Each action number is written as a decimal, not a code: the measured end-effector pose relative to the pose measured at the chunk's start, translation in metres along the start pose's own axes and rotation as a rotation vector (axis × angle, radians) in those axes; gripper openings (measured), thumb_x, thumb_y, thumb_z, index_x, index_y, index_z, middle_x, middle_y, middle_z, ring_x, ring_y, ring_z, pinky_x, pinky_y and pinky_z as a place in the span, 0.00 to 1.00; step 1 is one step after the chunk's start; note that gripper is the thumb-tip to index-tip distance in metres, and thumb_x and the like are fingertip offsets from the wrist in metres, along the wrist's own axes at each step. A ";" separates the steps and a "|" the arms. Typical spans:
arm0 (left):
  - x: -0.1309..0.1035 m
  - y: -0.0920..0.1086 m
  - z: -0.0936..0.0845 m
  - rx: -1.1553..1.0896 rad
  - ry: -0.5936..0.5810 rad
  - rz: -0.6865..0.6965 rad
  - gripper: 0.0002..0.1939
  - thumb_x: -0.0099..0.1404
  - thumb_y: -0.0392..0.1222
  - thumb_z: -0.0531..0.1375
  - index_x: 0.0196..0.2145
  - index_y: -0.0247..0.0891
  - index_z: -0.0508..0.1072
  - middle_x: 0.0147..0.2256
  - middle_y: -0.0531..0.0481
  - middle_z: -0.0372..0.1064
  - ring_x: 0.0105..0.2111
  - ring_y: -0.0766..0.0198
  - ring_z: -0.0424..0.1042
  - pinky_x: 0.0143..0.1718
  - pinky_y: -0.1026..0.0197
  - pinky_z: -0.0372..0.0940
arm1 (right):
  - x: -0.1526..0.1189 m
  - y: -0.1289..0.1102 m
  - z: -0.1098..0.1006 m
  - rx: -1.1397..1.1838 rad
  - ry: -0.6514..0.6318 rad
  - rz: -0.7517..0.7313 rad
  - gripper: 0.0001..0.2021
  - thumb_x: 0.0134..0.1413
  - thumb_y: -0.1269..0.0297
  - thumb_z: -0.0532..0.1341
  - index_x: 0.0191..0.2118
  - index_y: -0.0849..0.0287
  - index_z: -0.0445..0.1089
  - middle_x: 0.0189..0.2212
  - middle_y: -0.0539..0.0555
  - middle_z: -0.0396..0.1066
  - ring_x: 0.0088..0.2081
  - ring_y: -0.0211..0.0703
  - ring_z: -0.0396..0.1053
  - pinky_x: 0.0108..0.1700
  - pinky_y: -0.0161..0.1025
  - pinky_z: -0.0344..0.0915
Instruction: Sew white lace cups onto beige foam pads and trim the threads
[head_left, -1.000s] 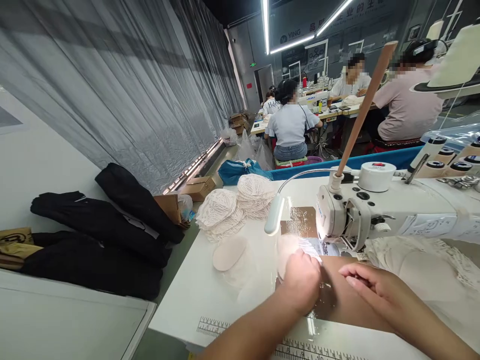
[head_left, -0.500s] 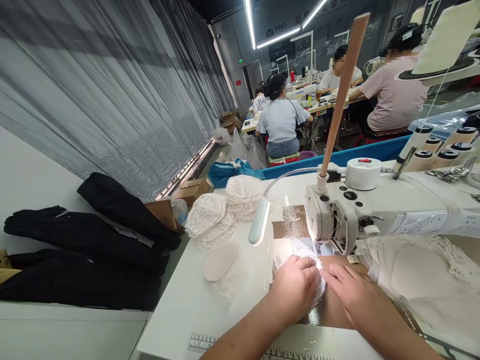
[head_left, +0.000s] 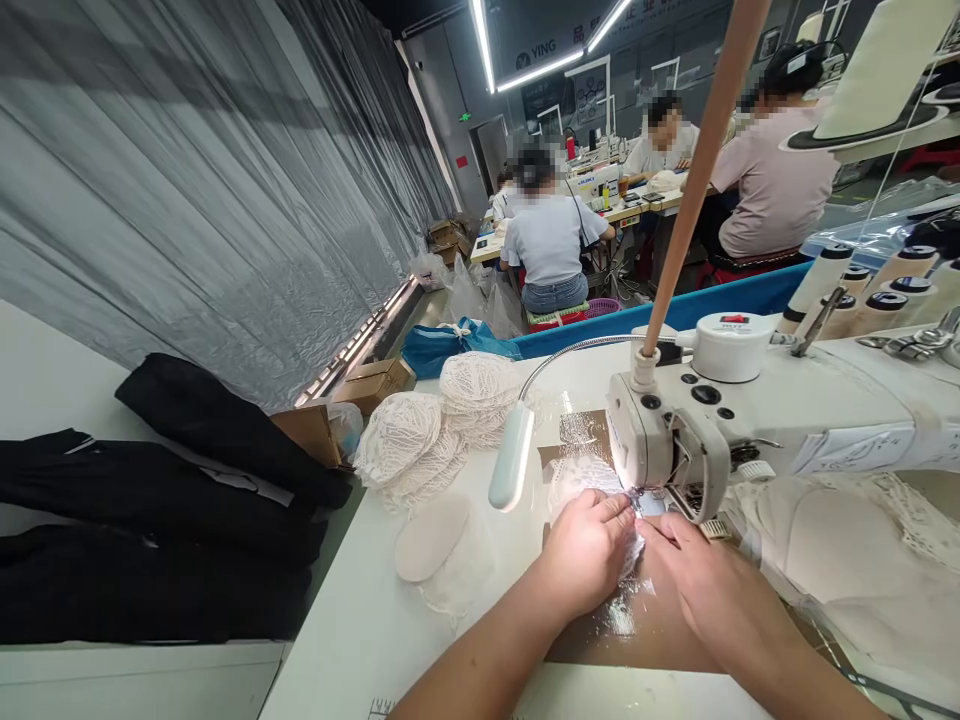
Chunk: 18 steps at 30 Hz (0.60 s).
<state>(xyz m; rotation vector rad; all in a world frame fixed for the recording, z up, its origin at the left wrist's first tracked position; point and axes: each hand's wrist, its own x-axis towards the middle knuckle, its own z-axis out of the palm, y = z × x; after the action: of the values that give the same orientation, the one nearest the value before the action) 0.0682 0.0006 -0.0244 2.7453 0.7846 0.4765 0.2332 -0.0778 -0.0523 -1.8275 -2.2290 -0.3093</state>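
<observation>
A white lace cup piece [head_left: 577, 478] lies under the needle area of a sewing machine [head_left: 720, 395], lit by a lamp. My left hand [head_left: 589, 550] is closed over the lace, its curled fingertips close to the presser foot. From the other side my right hand [head_left: 697, 570] grips the edge of the same piece, thumb and finger pinched near the left fingertips. Both hands cover much of the lace, and the needle tip cannot be made out.
Stacked lace cups [head_left: 401, 440] sit at the table's left, with a beige pad [head_left: 433, 540] nearer me. The lamp head [head_left: 511, 458] hangs left of the machine. Beige fabric pieces [head_left: 847, 550] lie on the right, below thread cones [head_left: 892, 290]. Several people work at machines beyond.
The lace piece and both hands have moved forward, closer to the needle. My right fingers have drawn in against the left fingertips. The camera view has shifted slightly.
</observation>
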 end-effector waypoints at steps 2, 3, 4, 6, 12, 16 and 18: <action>-0.001 0.000 0.001 0.000 0.010 -0.008 0.11 0.66 0.33 0.53 0.44 0.36 0.72 0.45 0.44 0.72 0.38 0.58 0.67 0.41 0.56 0.67 | 0.001 -0.001 -0.001 -0.025 -0.016 0.002 0.27 0.46 0.84 0.51 0.49 0.56 0.73 0.39 0.56 0.76 0.22 0.40 0.68 0.22 0.37 0.65; -0.001 0.000 0.002 -0.001 0.014 -0.011 0.11 0.66 0.33 0.53 0.44 0.36 0.72 0.45 0.43 0.72 0.38 0.58 0.67 0.41 0.56 0.67 | 0.001 -0.001 -0.002 -0.036 -0.023 0.003 0.28 0.46 0.85 0.50 0.49 0.55 0.74 0.39 0.56 0.76 0.22 0.40 0.68 0.22 0.37 0.64; -0.001 0.000 0.002 -0.003 0.018 -0.012 0.11 0.66 0.33 0.54 0.44 0.35 0.72 0.44 0.43 0.72 0.37 0.58 0.67 0.41 0.56 0.67 | 0.001 -0.001 -0.003 -0.045 -0.028 0.004 0.29 0.46 0.86 0.50 0.49 0.55 0.73 0.38 0.56 0.76 0.22 0.39 0.68 0.22 0.36 0.64; 0.000 -0.001 0.002 -0.013 0.030 -0.012 0.11 0.67 0.34 0.53 0.45 0.35 0.72 0.44 0.43 0.73 0.38 0.57 0.67 0.41 0.55 0.67 | 0.002 0.000 -0.004 -0.040 -0.029 0.001 0.30 0.45 0.86 0.50 0.50 0.55 0.73 0.38 0.55 0.76 0.21 0.39 0.68 0.22 0.36 0.64; 0.004 -0.004 0.004 0.020 0.050 -0.053 0.14 0.68 0.36 0.52 0.49 0.34 0.72 0.45 0.41 0.72 0.39 0.57 0.68 0.43 0.54 0.67 | -0.002 0.001 0.001 0.005 -0.029 -0.022 0.30 0.44 0.85 0.51 0.51 0.57 0.73 0.41 0.58 0.75 0.25 0.41 0.71 0.24 0.37 0.67; 0.003 -0.003 0.004 0.082 0.048 -0.132 0.16 0.69 0.37 0.52 0.52 0.38 0.70 0.49 0.42 0.71 0.48 0.53 0.66 0.48 0.50 0.65 | -0.008 0.002 0.011 0.021 0.024 0.008 0.31 0.44 0.86 0.50 0.52 0.55 0.72 0.43 0.56 0.75 0.27 0.42 0.71 0.25 0.38 0.67; 0.000 -0.002 0.004 0.103 0.038 -0.154 0.17 0.68 0.38 0.53 0.53 0.40 0.69 0.52 0.42 0.68 0.53 0.50 0.63 0.53 0.46 0.62 | -0.009 0.003 0.012 0.027 0.042 0.013 0.31 0.44 0.86 0.49 0.52 0.54 0.71 0.42 0.55 0.74 0.27 0.41 0.70 0.26 0.38 0.67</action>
<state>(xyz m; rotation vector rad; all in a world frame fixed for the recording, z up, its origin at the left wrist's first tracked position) 0.0690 0.0018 -0.0284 2.7474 1.0478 0.4698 0.2369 -0.0821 -0.0667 -1.8043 -2.1816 -0.3105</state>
